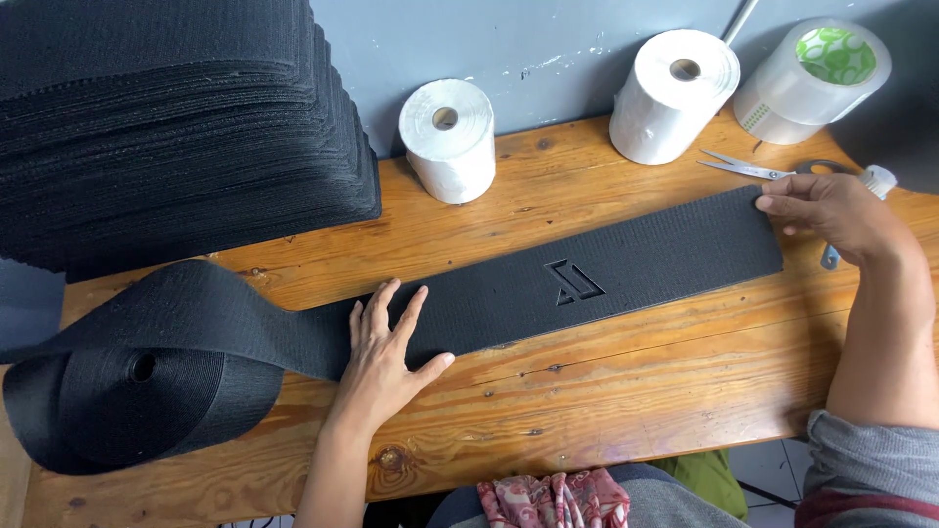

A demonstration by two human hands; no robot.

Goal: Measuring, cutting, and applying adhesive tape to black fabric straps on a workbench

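Across the wooden table (606, 391) the near half lies bare, from the strap down to the front edge, while the back edge against the grey wall is crowded. At far left a tall stack of cut black pieces (166, 117) fills the back corner, its foot just beside the big roll of black webbing (137, 381), which overhangs the left end of the table. From that roll a flat black webbing strip (587, 279) runs out to the right, slightly uphill, ending in a straight cut edge near the right end. It is ribbed, matte, and bears a small angular cut-out mark at its middle. The left hand (386, 352) lies flat on the strip close to the roll, fingers spread apart. The right hand (831, 210) rests at the strip's far end, fingertips together on its upper corner. Behind stand two white paper rolls (450, 137), (675, 93), then a roll of clear tape (817, 78). Scissors (748, 168) lie just behind the right hand.
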